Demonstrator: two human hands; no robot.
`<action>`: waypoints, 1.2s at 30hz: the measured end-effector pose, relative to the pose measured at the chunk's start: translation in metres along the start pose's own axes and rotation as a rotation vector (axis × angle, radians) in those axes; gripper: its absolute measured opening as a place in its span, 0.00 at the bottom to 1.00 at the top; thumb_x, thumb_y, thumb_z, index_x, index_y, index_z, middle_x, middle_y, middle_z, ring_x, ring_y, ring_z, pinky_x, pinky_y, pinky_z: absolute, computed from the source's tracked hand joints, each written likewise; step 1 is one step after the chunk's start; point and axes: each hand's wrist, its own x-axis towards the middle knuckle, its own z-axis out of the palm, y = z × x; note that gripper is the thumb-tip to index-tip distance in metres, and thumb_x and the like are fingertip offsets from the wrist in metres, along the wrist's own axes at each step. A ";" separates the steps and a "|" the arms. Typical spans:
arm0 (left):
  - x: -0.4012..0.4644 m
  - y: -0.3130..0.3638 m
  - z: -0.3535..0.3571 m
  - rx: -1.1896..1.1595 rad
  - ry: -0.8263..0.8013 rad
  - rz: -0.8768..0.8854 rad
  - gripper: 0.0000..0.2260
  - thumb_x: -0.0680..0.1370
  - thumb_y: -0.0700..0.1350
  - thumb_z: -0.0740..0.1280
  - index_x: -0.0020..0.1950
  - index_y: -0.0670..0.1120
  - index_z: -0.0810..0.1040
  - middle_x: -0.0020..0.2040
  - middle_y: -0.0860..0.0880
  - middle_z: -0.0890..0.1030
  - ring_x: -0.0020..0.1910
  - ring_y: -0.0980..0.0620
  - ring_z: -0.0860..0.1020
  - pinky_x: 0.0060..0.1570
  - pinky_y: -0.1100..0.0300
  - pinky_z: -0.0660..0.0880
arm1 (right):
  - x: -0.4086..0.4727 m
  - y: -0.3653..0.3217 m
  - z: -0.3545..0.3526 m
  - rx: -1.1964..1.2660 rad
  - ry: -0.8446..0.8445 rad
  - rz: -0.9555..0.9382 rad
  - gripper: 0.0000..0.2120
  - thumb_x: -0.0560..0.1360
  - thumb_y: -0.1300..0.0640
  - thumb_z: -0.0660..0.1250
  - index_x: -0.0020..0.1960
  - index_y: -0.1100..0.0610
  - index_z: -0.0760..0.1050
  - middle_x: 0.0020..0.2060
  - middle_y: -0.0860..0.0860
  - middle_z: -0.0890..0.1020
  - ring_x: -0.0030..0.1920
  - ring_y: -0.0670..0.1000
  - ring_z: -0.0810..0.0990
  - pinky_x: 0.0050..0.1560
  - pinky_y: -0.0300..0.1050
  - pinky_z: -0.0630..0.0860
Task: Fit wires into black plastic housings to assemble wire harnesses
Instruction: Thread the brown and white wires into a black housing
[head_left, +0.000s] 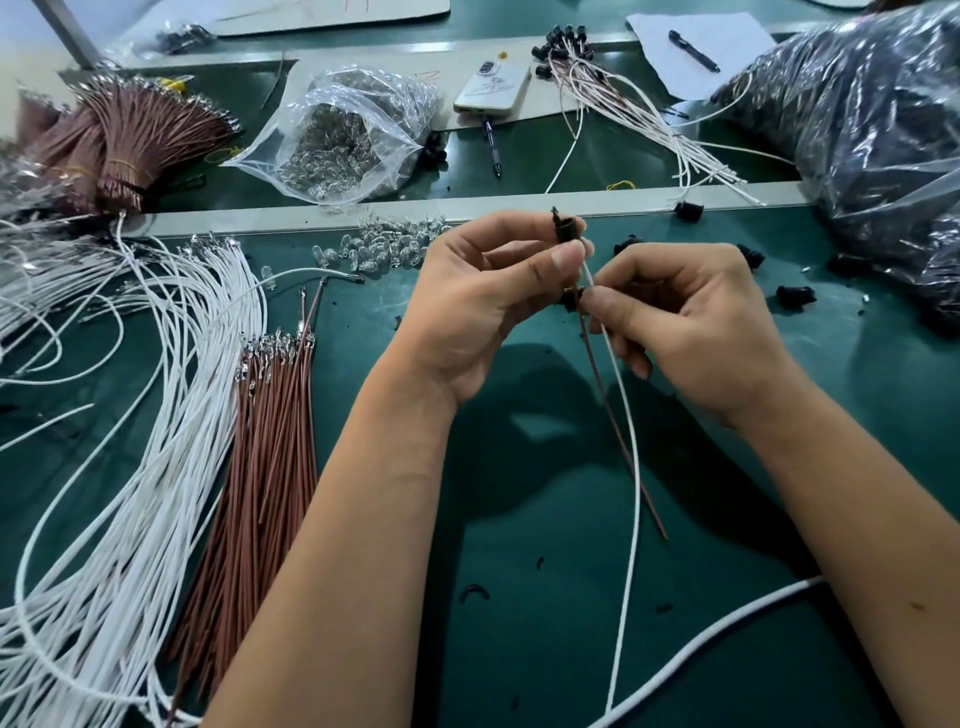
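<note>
Green worktop (519, 493): left hand (467, 306) pinches black housing (568, 231); right hand (691, 317), just below, pinches white wire (626, 441) running upright into it.

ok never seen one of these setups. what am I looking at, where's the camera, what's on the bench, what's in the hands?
There is no machine here: a person works with two bare hands. The single picture comes from a wide-angle camera worn on the head, looking forward and down.

The left hand pinches a small black plastic housing between thumb and fingers. The right hand pinches a white wire that runs up into that housing; a brown wire hangs alongside it.

On the green bench lie loose white wires, brown wires, a tied brown bundle, a clear bag of small clear parts, a phone, finished harnesses, loose black housings and a large bag of dark parts.
</note>
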 end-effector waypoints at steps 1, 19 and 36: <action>0.000 -0.001 0.001 -0.029 0.015 -0.015 0.09 0.68 0.38 0.74 0.48 0.41 0.83 0.43 0.44 0.85 0.39 0.52 0.81 0.45 0.61 0.79 | 0.000 0.000 -0.001 0.012 0.000 0.011 0.06 0.76 0.62 0.72 0.42 0.63 0.80 0.29 0.58 0.78 0.25 0.50 0.73 0.22 0.42 0.69; 0.000 -0.002 0.008 0.038 0.089 -0.025 0.09 0.66 0.39 0.75 0.45 0.42 0.83 0.42 0.45 0.86 0.38 0.55 0.83 0.40 0.66 0.76 | 0.001 0.009 -0.002 0.024 -0.046 0.118 0.06 0.78 0.56 0.73 0.45 0.59 0.81 0.33 0.47 0.78 0.30 0.44 0.70 0.31 0.34 0.67; -0.001 -0.003 0.009 0.010 0.010 -0.031 0.12 0.68 0.37 0.74 0.50 0.38 0.82 0.43 0.43 0.85 0.43 0.49 0.83 0.49 0.58 0.80 | 0.002 0.008 -0.002 0.091 -0.073 0.075 0.09 0.77 0.54 0.72 0.47 0.60 0.83 0.38 0.50 0.83 0.40 0.45 0.77 0.43 0.36 0.74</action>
